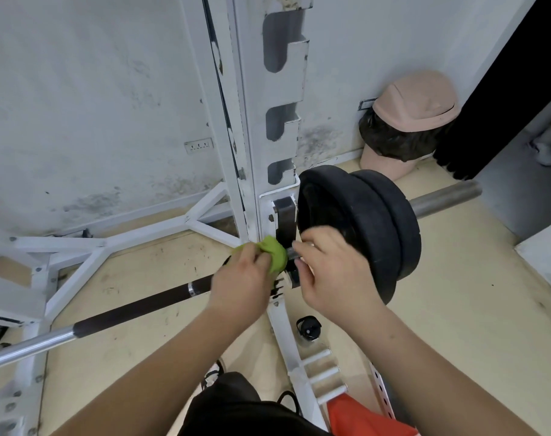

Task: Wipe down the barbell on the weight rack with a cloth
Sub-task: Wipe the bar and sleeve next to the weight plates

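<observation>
Left grip (pixel 241 280) wraps cloth (pixel 274 254) around barbell (pixel 135 309).

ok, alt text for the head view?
Left hand presses a green cloth against the barbell where it meets the white rack upright; right hand grips the bar beside two black weight plates. A pink bin stands by the wall.

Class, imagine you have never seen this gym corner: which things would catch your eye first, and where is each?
Likely first the green cloth, bunched in the left hand against the barbell at the white rack upright. Next, the two black weight plates just right of it, with the right hand at their inner face. Then the pink lidded bin by the back wall.
</observation>
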### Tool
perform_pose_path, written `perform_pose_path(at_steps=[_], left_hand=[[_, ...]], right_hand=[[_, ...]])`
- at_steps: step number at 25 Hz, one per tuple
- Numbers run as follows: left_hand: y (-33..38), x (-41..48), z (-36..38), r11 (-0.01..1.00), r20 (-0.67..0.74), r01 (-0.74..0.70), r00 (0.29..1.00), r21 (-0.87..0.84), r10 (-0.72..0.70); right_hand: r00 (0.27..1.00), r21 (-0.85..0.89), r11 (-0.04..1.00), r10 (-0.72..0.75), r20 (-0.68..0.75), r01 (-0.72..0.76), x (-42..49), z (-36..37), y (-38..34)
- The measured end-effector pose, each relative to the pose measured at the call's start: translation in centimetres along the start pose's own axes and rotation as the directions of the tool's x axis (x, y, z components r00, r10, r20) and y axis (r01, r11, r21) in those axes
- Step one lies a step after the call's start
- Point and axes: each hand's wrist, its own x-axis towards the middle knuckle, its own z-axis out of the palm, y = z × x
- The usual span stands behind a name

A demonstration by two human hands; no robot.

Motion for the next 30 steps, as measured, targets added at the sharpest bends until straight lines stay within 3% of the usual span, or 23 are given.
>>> perform_pose_path(at_steps=[1, 4, 5, 8, 11, 12, 14, 16, 19, 23, 25, 30], left_hand=[[-1.4, -0.5, -0.1, 1.0, -0.003, -0.002, 1.0, 0.004, 0.002], [-3.2, -0.8, -0.7, 0.999, -0.039, -0.034, 0.999, 0.027, 0.035], [-2.3, -0.2, -0.7, 0.998, -0.009, -0.054, 0.999, 0.027, 0.054], [1.8, 2.3, 0.3, 0.984, 0.048, -0.165, 0.986, 0.064, 0.162], [1.5, 2.8, 0.1, 0.98, 0.095, -0.188, 0.979, 0.072, 0.18], [0.4, 2.1, -0.1, 0.982, 0.103, -0.166, 0.982, 0.085, 0.157], [-0.9, 0.7, -0.8, 0.99, 0.126, -0.081, 0.99, 0.116, 0.066], [0.3, 1.3, -1.4, 0.991, 0.173, -0.004, 0.985, 0.131, -0.019], [5.0, 4.1, -1.2, 0.994, 0.132, 0.033, 0.99, 0.103, -0.047], [2.6, 2.1, -0.3, 0.997, 0.071, -0.054, 0.996, -0.051, 0.058], [1.3, 0.8, 0.1, 0.991, 0.11, -0.129, 0.986, 0.024, 0.125], [5.1, 4.2, -1.1, 0.987, 0.079, -0.072, 0.995, 0.143, 0.061]], right_hand=[[0.983, 0.019, 0.993, 0.109, 0.145, -0.113, -0.7, 0.7, 0.1], [0.768, -0.047, 0.885, 0.427, 0.478, -0.463, -2.1, 2.4, 1.6], [0.719, -0.071, 0.86, 0.464, 0.517, -0.505, -2.3, 2.8, 1.6], [0.663, -0.199, 0.859, 0.494, 0.563, -0.472, -2.2, 3.9, 0.9], [0.62, 0.0, 0.727, 0.585, 0.523, -0.686, -1.9, 4.0, 1.2], [0.629, 0.083, 0.691, 0.593, 0.503, -0.718, -1.7, 3.8, 1.2], [0.701, 0.162, 0.724, 0.548, 0.457, -0.671, -1.5, 3.4, 0.8], [0.757, 0.119, 0.802, 0.488, 0.435, -0.586, -1.3, 3.4, -0.1], [0.801, 0.087, 0.853, 0.443, 0.402, -0.515, -1.0, 3.4, 0.1], [0.817, -0.021, 0.911, 0.379, 0.434, -0.412, -0.7, 3.6, 0.4], [0.819, -0.065, 0.925, 0.363, 0.444, -0.375, -0.6, 3.8, 0.3], [0.831, -0.153, 0.926, 0.377, 0.409, -0.345, 0.0, 3.1, -0.2]])
